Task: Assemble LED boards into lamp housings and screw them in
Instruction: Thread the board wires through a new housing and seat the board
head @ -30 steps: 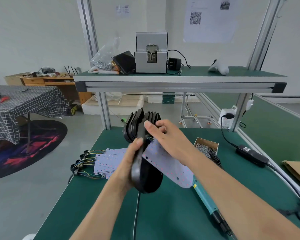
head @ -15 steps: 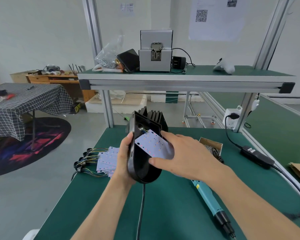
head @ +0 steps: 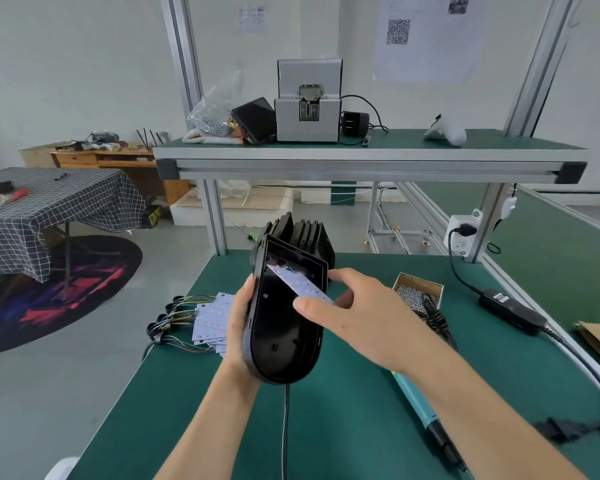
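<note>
plain white walls (head: 66, 64) with a qr-code poster (head: 426, 36) and a small paper notice (head: 253, 18) taped up. grey floor (head: 84, 358), round dark rug (head: 59, 292) under a table with a checked cloth (head: 49, 202). wooden desk (head: 108, 159) cluttered behind it. soft even daylight.

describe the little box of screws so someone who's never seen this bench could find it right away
Start at the green workbench and look to the right of the black lamp housing held in the hands. Beyond the right hand sits the small cardboard box, open-topped. It alone holds a heap of tiny silver screws, with a coiled black cable touching its near edge.
</note>
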